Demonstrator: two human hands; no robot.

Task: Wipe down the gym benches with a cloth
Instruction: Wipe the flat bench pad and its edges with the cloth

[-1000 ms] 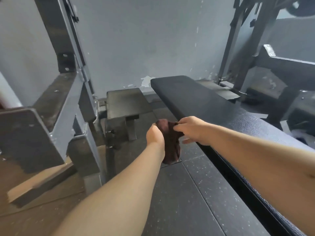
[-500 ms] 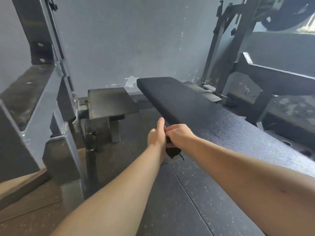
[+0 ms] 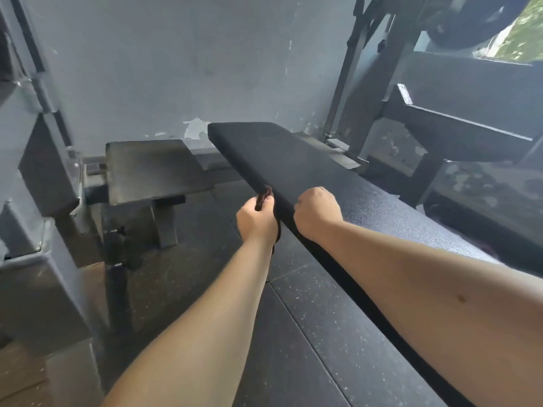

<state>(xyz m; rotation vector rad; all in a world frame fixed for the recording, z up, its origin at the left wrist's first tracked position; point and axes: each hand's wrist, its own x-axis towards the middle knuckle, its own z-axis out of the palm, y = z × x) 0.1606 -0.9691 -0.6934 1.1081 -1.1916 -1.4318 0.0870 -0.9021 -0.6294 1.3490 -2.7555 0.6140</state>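
Observation:
A long black padded bench (image 3: 317, 171) runs from the lower right up to the wall. My left hand (image 3: 256, 223) grips a dark brown cloth (image 3: 265, 194) right at the bench's left side edge. The cloth pokes out above the fist and hangs a little below it. My right hand (image 3: 318, 214) is a curled fist on the bench's left edge, a short way right of the left hand. Nothing shows in its fingers, which are turned away from me.
A small black seat pad (image 3: 152, 168) on a metal post stands left of the bench. A grey steel rack frame (image 3: 44, 183) fills the left side. Dark uprights (image 3: 367, 83) and another padded bench (image 3: 458, 133) stand at the right. Speckled rubber floor tiles (image 3: 317, 342) lie below.
The two hands, together on the cloth before, have come apart. The cloth stays bunched in my left hand, and my right fist has shifted right along the bench edge.

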